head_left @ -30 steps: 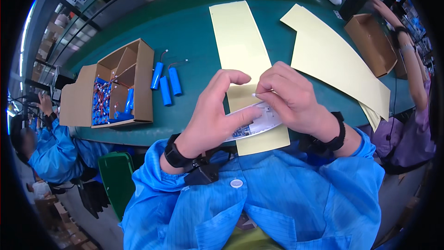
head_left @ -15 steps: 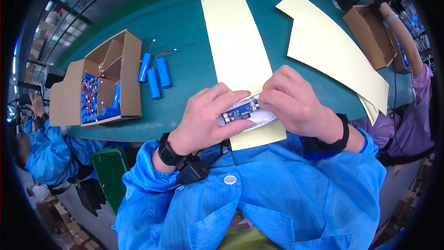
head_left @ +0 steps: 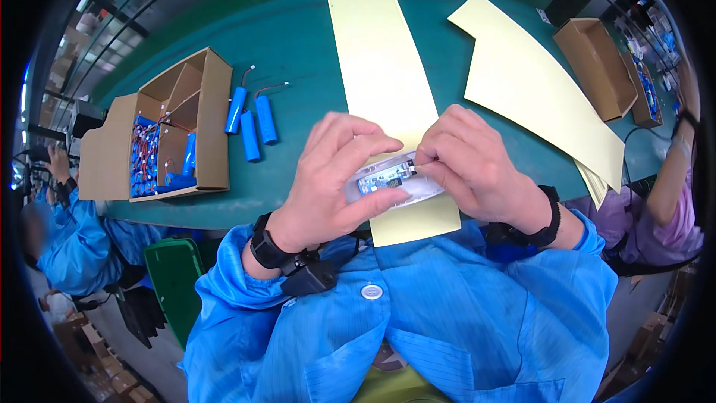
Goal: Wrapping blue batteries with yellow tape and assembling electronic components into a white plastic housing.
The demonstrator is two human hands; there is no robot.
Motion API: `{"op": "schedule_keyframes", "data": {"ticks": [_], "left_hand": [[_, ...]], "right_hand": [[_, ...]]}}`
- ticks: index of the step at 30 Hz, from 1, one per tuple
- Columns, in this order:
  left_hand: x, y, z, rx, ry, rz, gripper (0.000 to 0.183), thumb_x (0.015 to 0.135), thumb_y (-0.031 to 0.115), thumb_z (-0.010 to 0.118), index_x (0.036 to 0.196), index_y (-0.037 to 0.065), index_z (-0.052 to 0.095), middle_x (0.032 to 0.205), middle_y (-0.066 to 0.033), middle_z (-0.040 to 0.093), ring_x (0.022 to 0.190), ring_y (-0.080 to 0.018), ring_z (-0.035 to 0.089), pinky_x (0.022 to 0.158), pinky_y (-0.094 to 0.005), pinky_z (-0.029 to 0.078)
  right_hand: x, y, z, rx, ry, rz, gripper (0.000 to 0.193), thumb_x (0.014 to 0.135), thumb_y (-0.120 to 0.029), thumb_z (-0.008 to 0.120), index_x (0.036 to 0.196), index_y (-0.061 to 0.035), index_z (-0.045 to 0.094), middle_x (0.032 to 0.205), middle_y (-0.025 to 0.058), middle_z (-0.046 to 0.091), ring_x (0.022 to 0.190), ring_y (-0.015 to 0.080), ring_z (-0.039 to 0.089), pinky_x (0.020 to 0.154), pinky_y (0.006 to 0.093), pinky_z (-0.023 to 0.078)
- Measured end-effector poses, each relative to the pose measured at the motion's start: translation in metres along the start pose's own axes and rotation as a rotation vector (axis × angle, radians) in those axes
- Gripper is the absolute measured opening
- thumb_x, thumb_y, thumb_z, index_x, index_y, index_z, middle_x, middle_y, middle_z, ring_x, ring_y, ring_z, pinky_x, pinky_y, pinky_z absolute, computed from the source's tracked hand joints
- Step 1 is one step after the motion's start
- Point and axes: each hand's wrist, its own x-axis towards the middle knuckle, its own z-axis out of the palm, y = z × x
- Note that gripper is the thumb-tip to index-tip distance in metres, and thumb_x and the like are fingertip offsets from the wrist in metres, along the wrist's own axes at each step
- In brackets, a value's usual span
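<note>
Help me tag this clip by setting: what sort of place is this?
Probably an electronics assembly workshop: a blue circuit board in a white casing, a cardboard box of blue wired cylinders, and a co-worker in blue.

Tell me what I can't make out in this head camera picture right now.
- Head view: whether the right hand pinches anything; its own fingers hide it.
- Head view: the left end of the white casing; the left hand covers it.
- Head view: fine parts on the circuit board; too small.
- Head view: the count of boxed blue batteries; wires and overlap hide some.
</note>
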Motion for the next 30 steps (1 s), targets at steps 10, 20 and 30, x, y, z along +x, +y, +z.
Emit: {"op": "schedule_keyframes", "data": {"ticks": [10, 20, 30], "left_hand": [[0.015, 0.0, 0.006, 0.079, -0.065, -0.028, 0.017, 0.092, 0.017, 0.058, 0.08, 0.004, 0.061, 0.106, -0.0094, 0.058, 0.1, -0.0258, 0.051, 0.087, -0.0353, 0.04], [0.019, 0.007, 0.008, -0.224, -0.124, -0.254, 0.026, 0.097, 0.02, 0.051, 0.079, 0.003, 0.059, 0.11, -0.011, 0.058, 0.104, -0.0258, 0.05, 0.091, -0.0358, 0.038], [0.017, 0.008, 0.006, -0.181, -0.075, -0.18, 0.018, 0.096, 0.019, 0.054, 0.085, 0.005, 0.058, 0.113, -0.0115, 0.058, 0.105, -0.0229, 0.049, 0.094, -0.035, 0.037]], "right_hand": [[0.006, -0.001, 0.008, -0.043, 0.163, -0.021, 0.013, 0.072, 0.0, 0.067, 0.079, -0.0026, 0.056, 0.077, 0.0094, 0.056, 0.071, 0.0262, 0.054, 0.062, 0.0356, 0.043], [0.003, -0.006, 0.003, 0.064, 0.202, 0.0, 0.012, 0.075, 0.001, 0.068, 0.085, -0.0003, 0.062, 0.082, 0.009, 0.061, 0.073, 0.0225, 0.058, 0.062, 0.0321, 0.046], [0.006, -0.012, -0.001, 0.433, 0.075, 0.387, 0.009, 0.08, 0.001, 0.067, 0.084, -0.0014, 0.06, 0.079, 0.01, 0.058, 0.073, 0.0225, 0.058, 0.062, 0.0313, 0.046]]}}
